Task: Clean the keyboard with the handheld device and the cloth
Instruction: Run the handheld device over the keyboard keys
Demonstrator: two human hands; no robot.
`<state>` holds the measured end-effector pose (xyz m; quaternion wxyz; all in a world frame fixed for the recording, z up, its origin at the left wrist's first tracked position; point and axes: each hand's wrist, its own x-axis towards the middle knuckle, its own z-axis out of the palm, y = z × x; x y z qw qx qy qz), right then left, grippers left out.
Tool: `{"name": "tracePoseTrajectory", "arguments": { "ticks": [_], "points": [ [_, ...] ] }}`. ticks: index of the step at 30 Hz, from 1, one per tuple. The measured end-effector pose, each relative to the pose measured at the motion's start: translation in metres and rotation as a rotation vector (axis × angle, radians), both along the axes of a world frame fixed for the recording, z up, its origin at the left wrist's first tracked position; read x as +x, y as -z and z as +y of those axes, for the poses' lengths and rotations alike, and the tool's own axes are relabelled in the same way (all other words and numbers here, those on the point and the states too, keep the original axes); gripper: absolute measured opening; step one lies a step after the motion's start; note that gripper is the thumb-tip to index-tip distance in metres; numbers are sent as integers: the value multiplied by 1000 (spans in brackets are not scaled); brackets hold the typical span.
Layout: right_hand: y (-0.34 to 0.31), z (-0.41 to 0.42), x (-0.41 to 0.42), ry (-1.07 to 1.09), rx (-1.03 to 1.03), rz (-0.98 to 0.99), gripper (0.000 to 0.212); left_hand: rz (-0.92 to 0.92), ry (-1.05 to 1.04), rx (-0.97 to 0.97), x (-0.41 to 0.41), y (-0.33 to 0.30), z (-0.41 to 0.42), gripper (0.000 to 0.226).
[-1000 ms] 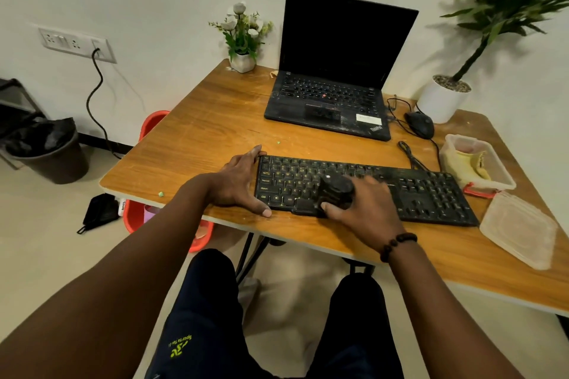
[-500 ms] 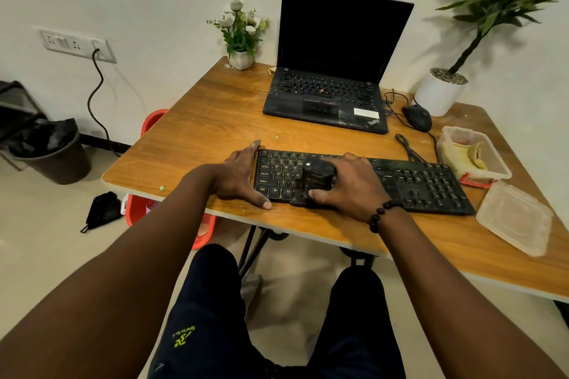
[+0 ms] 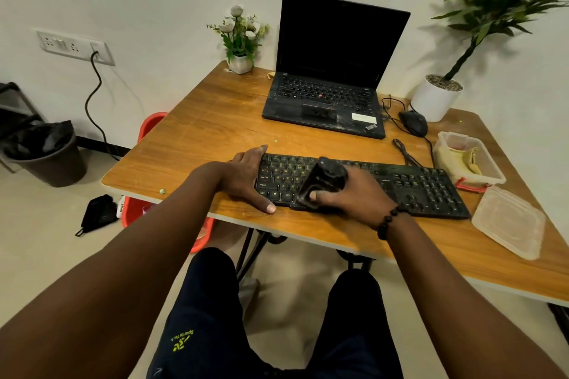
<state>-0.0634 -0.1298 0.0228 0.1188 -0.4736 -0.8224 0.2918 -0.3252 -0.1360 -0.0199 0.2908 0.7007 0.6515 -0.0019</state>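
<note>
Leftward slid handheld device (image 3: 326, 181); right hand (image 3: 354, 191) grips it.

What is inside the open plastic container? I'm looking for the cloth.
A crumpled yellowish cloth lies inside the plastic container, against its near wall. What lies beneath the cloth is covered. The lid sits apart on the table.

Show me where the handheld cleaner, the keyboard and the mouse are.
handheld cleaner (image 3: 327, 181), head view, middle of its dark body
keyboard (image 3: 431, 191), head view, keys on its right part
mouse (image 3: 414, 122), head view, top of its shell
</note>
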Motion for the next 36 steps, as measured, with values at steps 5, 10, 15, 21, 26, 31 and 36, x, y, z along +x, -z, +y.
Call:
{"name": "tracePoseTrajectory", "arguments": {
  "ticks": [5, 10, 15, 21, 26, 31, 36],
  "points": [
    [8, 1, 38, 124, 255, -188, 54, 118, 28, -35, 2, -3, 5, 155],
    [7, 4, 66, 369, 146, 87, 46, 205, 160, 0, 39, -14, 18, 154],
    [44, -25, 45, 510, 212, 127, 48, 326, 204, 22, 67, -9, 29, 151],
    [52, -49, 53, 790, 140, 421, 31, 371, 192, 28, 68, -15, 31, 155],
    [60, -58, 30, 881, 94, 478, 27, 368, 185, 0, 69, -14, 34, 159],
    [58, -55, 21, 843, 169, 425, 32, 358, 188, -7, 67, -13, 35, 159],
    [52, -51, 20, 690, 69, 351, 29, 352, 184, -3, 67, -12, 34, 159]
  ]
}}
